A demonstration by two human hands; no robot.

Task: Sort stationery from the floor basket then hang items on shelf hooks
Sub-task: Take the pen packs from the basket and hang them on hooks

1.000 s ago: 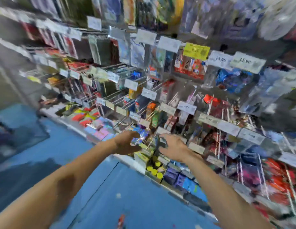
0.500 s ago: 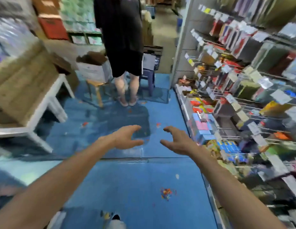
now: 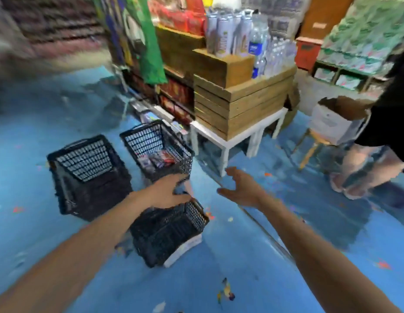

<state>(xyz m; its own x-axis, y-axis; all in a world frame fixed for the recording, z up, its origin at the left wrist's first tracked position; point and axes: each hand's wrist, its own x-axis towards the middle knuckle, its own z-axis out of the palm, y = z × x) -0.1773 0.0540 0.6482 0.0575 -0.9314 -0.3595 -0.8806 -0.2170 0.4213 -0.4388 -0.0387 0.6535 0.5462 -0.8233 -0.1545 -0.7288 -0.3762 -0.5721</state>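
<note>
Both empty, fingers loosely spread: left hand over a black plastic mesh basket mid-frame, right hand just right of it.

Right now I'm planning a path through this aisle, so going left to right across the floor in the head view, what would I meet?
Left basket → basket with packets → white table → stool carrying a box → a person's feet.

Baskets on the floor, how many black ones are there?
3. The left basket stands alone; the far basket, by the white table, holds packets; the near basket sits under the left hand. Others may be out of view.
</note>
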